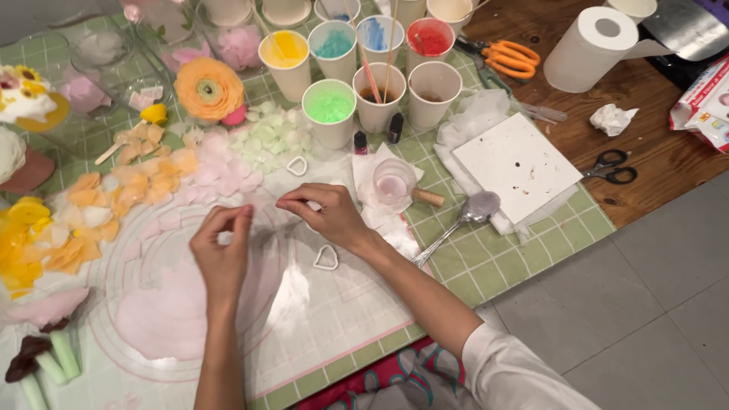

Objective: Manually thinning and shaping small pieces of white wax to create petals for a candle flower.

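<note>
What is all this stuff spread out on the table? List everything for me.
Paper cups: about nine, white, holding yellow, teal, blue, red, green and brown contents, top centre.
Petal pieces: many, orange, pink, yellow and pale green, left of the mat.
Finished flower: one, orange, upper left.
Rolled pink sheet: one, on the clear mat.
Heart-shaped cutters: two, white, mat centre.
Spoon: one, silver, right of the hands.
White board: one, speckled, right.
Scissors: orange pair, black pair.
Paper towel roll: one, white, top right.
Left hand: fingertips pinched together over the mat.
Right hand: fingertips pinching a small pale piece.
</note>
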